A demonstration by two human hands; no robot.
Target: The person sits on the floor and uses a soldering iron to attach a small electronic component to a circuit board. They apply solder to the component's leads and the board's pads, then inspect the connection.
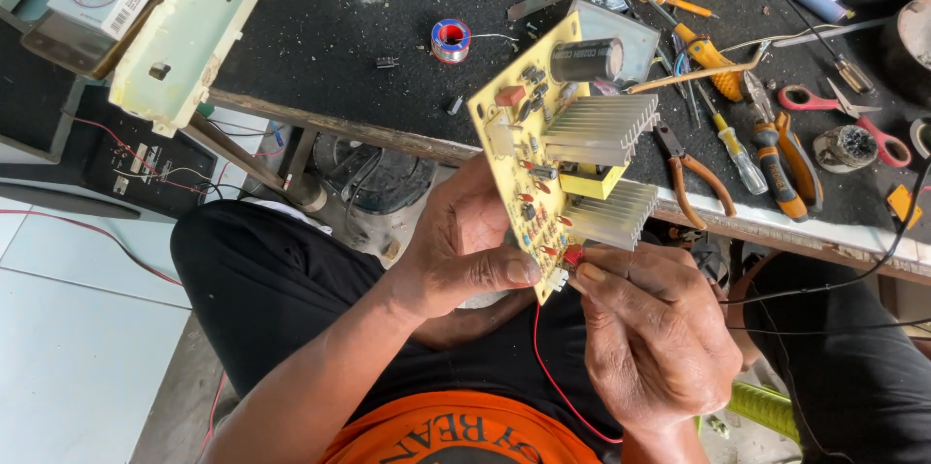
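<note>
A yellow circuit board with two finned aluminium heat sinks, a large black capacitor and several small parts is held upright over my lap. My left hand grips the board's lower left edge, thumb pressed near the bottom corner. My right hand pinches a small red component at the board's lower end, next to a white connector. A red wire hangs down from that corner across my black trousers.
The black workbench holds a solder spool, screwdrivers, pliers, red-handled scissors and a metal box. A cream plastic casing leans at the left. A fan sits under the bench.
</note>
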